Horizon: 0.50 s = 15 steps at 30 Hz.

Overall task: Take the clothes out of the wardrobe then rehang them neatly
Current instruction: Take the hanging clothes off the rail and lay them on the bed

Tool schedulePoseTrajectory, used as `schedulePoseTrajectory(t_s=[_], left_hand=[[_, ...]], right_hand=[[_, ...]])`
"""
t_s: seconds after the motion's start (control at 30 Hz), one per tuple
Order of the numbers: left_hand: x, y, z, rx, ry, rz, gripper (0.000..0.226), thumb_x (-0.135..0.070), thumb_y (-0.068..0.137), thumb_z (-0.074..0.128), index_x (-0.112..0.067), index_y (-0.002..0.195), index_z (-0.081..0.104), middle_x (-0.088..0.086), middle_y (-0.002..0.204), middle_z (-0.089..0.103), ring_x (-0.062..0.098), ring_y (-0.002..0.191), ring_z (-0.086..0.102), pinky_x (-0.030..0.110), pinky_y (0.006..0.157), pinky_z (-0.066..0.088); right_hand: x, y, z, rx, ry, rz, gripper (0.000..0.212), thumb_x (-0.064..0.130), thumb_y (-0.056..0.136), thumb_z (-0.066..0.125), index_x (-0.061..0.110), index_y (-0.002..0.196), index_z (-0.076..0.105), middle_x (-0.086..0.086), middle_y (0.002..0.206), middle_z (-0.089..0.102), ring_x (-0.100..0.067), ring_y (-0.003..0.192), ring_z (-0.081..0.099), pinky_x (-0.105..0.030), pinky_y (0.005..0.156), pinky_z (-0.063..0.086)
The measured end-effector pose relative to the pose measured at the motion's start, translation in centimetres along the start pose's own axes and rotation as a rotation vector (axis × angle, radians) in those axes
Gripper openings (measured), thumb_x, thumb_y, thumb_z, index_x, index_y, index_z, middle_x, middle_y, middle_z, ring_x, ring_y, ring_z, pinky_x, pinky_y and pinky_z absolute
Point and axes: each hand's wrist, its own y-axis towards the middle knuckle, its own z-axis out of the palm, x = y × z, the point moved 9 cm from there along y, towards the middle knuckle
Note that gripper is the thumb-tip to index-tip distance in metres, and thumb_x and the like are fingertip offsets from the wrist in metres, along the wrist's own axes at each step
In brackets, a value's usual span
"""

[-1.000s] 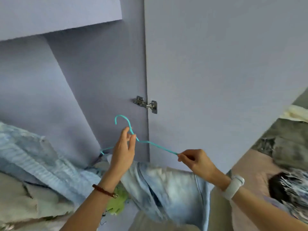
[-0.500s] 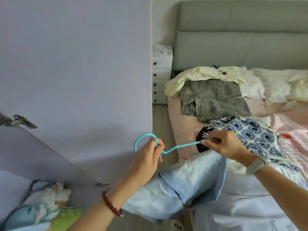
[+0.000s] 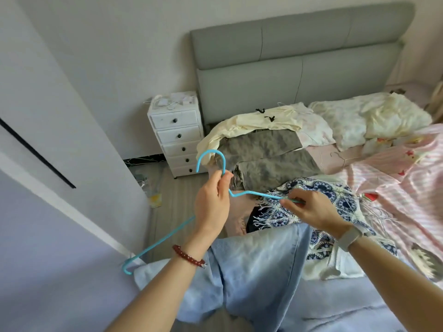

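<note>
Hanging nearest the camera, at 6 o'clock, a pale blue garment [image 3: 259, 271] is draping down w/ its top edge just under both wrists; how it is sitting on the hanger can't be told. The left hand [image 3: 212, 207], w/ a red bead bracelet [image 3: 188, 256] on the wrist, is pinching the neck of a turquoise hanger [image 3: 251, 193] just below the hook, fingers curled round the wire. The hook is curving up toward 12 o'clock; one shoulder of the hanger is running down to 8 o'clock, ending in an upturned tip near the wardrobe door [image 3: 48, 236]. The right hand [image 3: 311, 210], w/ a pale watch [image 3: 350, 237] on the wrist, is pinching the other shoulder at approx 3 o'clock from the left hand. Right behind the hands, a blue & white patterned fringed cloth [image 3: 335, 195] is lying on the bed [image 3: 323, 156]. Further back, grey clothes [image 3: 271, 156] and cream clothes [image 3: 259, 121] are piling up, w/ pink striped fabric [image 3: 395, 178] spreading toward 3 o'clock. At 11 o'clock, a white drawer unit [image 3: 177, 137] is standing beside the grey headboard [image 3: 299, 56].
</note>
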Motion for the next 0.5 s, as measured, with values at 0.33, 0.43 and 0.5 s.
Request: schedulePoseTrajectory(t_s=[0.33,0.43,0.5], left_hand=[[-1.9,8.0,-4.5,-0.28,-0.177,-0.006,0.02,-0.017,0.097,0.043,-0.018,0.085,0.059,-0.013,0.05,0.049,0.003,0.042,0.047,0.015,0.047,0.041],[-2.2,11.9,-5.8,-0.33,-0.118,0.02,0.022,-0.022,0.098,0.042,-0.013,0.095,0.063,-0.012,0.062,0.054,0.003,0.043,0.051,0.025,0.056,0.047],[-2.0,14.4,-6.2,-0.339,-0.083,0.036,0.024,-0.025,0.098,0.042,-0.015,0.099,0.064,-0.008,0.062,0.054,0.007,0.047,0.054,0.034,0.063,0.051]], right_hand=[[6.8,11.7,-6.8,-0.243,-0.061,-0.228,0.029,0.03,0.085,0.063,0.003,0.074,0.061,-0.001,0.067,0.053,-0.019,0.062,0.048,-0.029,0.054,0.037],[9.6,13.7,-7.5,-0.25,-0.117,-0.331,0.016,0.025,0.087,0.059,0.01,0.087,0.066,-0.004,0.079,0.066,-0.028,0.072,0.06,-0.029,0.056,0.038],[10.8,14.9,-6.9,-0.2,-0.15,-0.355,0.017,0.027,0.089,0.055,0.017,0.097,0.066,-0.002,0.081,0.068,-0.03,0.075,0.061,-0.028,0.057,0.035]])
